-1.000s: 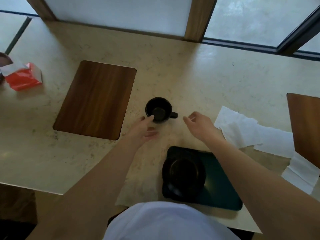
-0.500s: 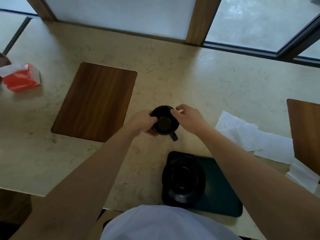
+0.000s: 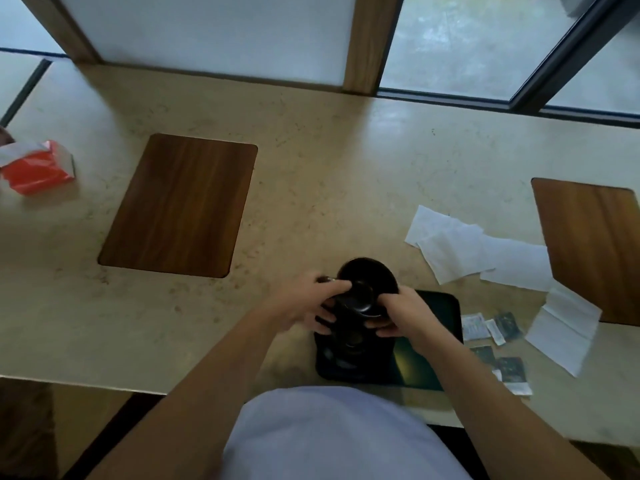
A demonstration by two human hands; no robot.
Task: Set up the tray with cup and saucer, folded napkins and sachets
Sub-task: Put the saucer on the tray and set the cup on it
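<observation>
Now the black ceramic cup (image 3: pixel 360 295), which half a second ago stood on the beige stone counter (image 3: pixel 346 188) beyond the dark green rectangular tray (image 3: pixel 433 341), is held between both hands above the tray's far left corner. The left hand (image 3: pixel 304 306) wraps its fingers round the cup's left side, the right hand (image 3: pixel 401 315) grips the right side, and the cup tilts toward the camera. The black round saucer (image 3: pixel 367 271) shows behind the cup; whether the two touch cannot be told. One cup, one saucer, one tray. Right of the tray lie three unfolded white paper napkins (image 3: pixel 450 244) and about six small sachets (image 3: pixel 491 327), some white, some dark. Two wooden placemats (image 3: pixel 180 206) lie on the counter, one left and one right of the tray. A red tissue packet (image 3: pixel 38 168) sits far to its left.
</observation>
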